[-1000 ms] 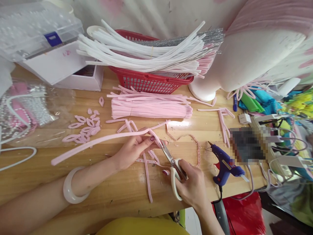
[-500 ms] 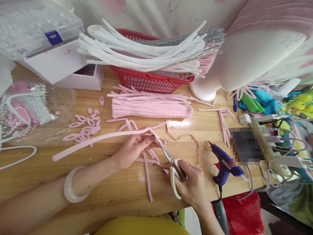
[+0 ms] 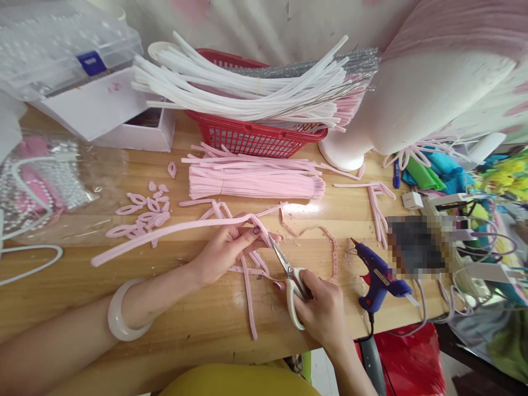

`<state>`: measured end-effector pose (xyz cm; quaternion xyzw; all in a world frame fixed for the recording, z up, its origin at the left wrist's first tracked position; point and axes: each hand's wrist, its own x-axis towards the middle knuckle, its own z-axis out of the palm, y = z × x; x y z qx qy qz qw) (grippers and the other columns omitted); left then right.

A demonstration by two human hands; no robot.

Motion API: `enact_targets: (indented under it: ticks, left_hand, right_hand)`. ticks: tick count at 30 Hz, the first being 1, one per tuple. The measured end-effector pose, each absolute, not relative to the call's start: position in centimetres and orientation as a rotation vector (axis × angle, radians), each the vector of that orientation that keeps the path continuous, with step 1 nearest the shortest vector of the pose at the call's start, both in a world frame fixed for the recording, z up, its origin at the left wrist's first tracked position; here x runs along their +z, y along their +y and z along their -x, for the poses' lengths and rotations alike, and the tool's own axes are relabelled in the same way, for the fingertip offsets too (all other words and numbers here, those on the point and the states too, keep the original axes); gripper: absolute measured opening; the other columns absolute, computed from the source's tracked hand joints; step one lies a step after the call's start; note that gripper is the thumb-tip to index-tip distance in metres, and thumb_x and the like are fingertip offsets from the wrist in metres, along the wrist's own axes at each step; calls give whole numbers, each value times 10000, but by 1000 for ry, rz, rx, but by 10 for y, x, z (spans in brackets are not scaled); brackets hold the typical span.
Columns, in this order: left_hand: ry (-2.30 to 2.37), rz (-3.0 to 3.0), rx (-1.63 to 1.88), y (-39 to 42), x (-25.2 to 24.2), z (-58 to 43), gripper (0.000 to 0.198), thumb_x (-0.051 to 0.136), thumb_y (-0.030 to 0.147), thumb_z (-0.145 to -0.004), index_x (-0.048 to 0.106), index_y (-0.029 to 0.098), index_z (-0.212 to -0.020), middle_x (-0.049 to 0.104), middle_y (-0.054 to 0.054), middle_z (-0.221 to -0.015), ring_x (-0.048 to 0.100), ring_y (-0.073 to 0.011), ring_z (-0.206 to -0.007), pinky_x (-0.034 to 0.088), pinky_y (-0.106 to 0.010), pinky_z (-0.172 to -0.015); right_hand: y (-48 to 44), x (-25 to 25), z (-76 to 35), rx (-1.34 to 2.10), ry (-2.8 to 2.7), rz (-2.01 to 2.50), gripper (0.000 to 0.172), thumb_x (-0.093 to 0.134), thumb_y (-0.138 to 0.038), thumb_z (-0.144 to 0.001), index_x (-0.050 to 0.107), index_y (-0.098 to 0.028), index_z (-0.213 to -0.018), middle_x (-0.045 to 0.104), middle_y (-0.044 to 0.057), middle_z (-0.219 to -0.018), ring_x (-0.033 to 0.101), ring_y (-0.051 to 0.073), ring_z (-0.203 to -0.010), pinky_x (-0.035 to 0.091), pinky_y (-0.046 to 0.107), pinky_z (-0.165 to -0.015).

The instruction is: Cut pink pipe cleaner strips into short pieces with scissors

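Note:
Between the thumb and fingers of my left hand [image 3: 231,245] is a pink pipe cleaner [image 3: 165,232], bent at the fingertips, its long end reaching out to the left. My right hand [image 3: 324,308] is closed around the white handles of a pair of scissors [image 3: 289,269]. The scissor tips are at the short bent end of the pipe cleaner, just beside my left fingers; whether they touch it is hard to make out. Loose pink pipe cleaners [image 3: 249,302] and a tape measure [image 3: 335,253] lie under and around my hands.
A bundle of pink pipe cleaners [image 3: 256,181] lies in front of a red basket [image 3: 256,137] topped with white stems. Small pink loops [image 3: 144,217] are piled at the left. On the right are a blue glue gun [image 3: 379,278] with its cord and a white mannequin head [image 3: 433,99].
The scissor handles have drawn slightly closer together and moved up a little. The pipe cleaner's long left end has risen slightly. My left hand is almost still.

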<state>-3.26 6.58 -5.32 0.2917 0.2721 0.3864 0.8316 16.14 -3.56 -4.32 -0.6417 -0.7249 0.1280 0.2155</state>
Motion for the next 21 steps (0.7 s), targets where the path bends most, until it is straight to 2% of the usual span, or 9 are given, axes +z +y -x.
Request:
enact_targets:
  ticks: [7, 11, 14, 18, 21]
  left_hand:
    - [648, -599, 888, 66, -55, 33, 166, 663, 316, -858, 574, 176, -853, 767, -59, -925, 709, -221, -978, 480, -410, -994]
    - [699, -598, 917, 65, -57, 34, 144, 642, 300, -867, 566, 181, -838, 741, -54, -1035, 683, -217, -1039, 467, -415, -1009]
    - [748, -613, 948, 64, -58, 33, 155, 663, 314, -842, 591, 177, -858, 696, -63, -1142, 645, -226, -1098, 465, -416, -1016]
    - [773, -633, 966, 64, -58, 33, 200, 692, 344, -809, 615, 167, -864, 681, -69, -1141, 634, -227, -1091, 469, -419, -1015]
    - [770, -646, 956, 64, -58, 33, 174, 677, 328, -825, 630, 168, -877, 687, -61, -1107, 638, -212, -1069, 470, -406, -1013]
  right_hand:
    - [-36, -28, -174, 303, -1928, 1878, 416, 621, -363, -823, 291, -223, -613, 304, -90, -491, 318, 62, -412, 258, 191, -438]
    - [-36, -19, -187, 120, -2039, 2029, 331, 595, -350, -806, 355, -222, -617, 364, -78, -457, 374, 87, -400, 269, 206, -456]
    - [-35, -14, -195, 3, -2284, 2120, 256, 594, -303, -751, 398, -225, -605, 429, -60, -434, 393, 110, -375, 204, 230, -436]
    - [-30, -8, -200, -213, -2276, 2077, 202, 540, -314, -762, 437, -224, -613, 457, -43, -446, 439, 123, -389, 205, 236, -447]
    - [-24, -8, -201, -210, -2361, 2020, 205, 530, -300, -758, 436, -218, -595, 458, -45, -429, 415, 112, -358, 176, 239, -433]
